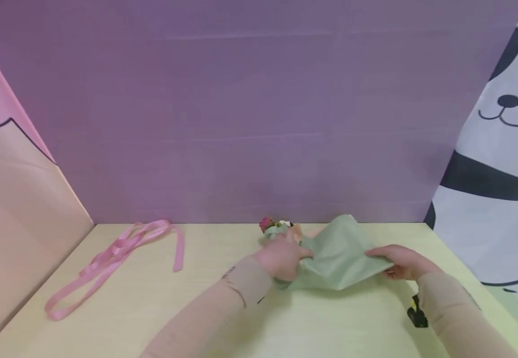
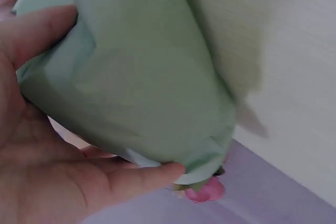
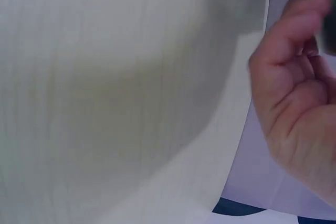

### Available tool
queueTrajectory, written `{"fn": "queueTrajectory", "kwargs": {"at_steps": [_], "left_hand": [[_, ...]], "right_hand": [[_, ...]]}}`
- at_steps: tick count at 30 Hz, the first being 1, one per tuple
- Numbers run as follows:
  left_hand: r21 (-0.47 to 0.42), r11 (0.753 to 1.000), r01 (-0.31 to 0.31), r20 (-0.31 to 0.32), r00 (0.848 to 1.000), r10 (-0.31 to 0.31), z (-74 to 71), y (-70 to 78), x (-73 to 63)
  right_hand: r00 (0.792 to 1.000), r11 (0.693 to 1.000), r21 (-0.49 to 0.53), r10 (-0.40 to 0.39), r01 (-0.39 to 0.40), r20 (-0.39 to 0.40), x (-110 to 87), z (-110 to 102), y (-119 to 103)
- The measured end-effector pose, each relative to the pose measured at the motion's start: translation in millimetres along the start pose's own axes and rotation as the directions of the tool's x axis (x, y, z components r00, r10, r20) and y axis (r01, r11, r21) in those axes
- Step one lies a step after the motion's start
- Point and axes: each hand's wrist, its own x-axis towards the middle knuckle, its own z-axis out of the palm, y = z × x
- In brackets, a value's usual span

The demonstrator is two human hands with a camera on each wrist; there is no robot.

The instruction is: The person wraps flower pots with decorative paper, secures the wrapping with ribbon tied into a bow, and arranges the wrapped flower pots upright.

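A bouquet of small flowers (image 1: 266,223) lies in sage-green wrapping paper (image 1: 339,256) toward the back of the table, its blooms pointing left. My left hand (image 1: 281,256) grips the wrapped bouquet near the flower end. In the left wrist view, thumb and fingers curve round the folded paper (image 2: 142,77), and a pink flower (image 2: 206,190) pokes out past the fingertips. With thumb and fingers, my right hand (image 1: 405,261) pinches the paper's right corner and holds it out to the side. The right wrist view shows curled fingers (image 3: 278,72) at a green edge.
A loosely looped pink ribbon (image 1: 115,251) lies on the left of the pale wooden table (image 1: 173,313). Beside my right forearm is a small black object (image 1: 417,313) with a bit of yellow. A purple panel (image 1: 259,124) rises at the table's back edge.
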Motion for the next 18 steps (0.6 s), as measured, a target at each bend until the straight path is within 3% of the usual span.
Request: {"fn": "queueTrajectory", "kwargs": {"at_steps": [8,13,18], "left_hand": [[0.032,0.998,0.051,0.017,0.999,-0.052,-4.2,8.4,-1.8],[0.02,0.998,0.059,0.005,0.998,-0.059,-1.7,9.9,0.2],[-0.015,0.999,0.044,0.004,0.999,-0.044,0.9,7.9,1.8]], "right_hand": [[0.998,0.995,-0.093,-0.034,0.038,0.05,0.5,-5.9,1.7],[1.0,0.996,-0.084,-0.021,0.022,0.014,-0.4,-2.3,-1.4],[0.998,0.989,-0.14,-0.049,0.042,-0.043,-0.2,-0.9,-3.1]]}}
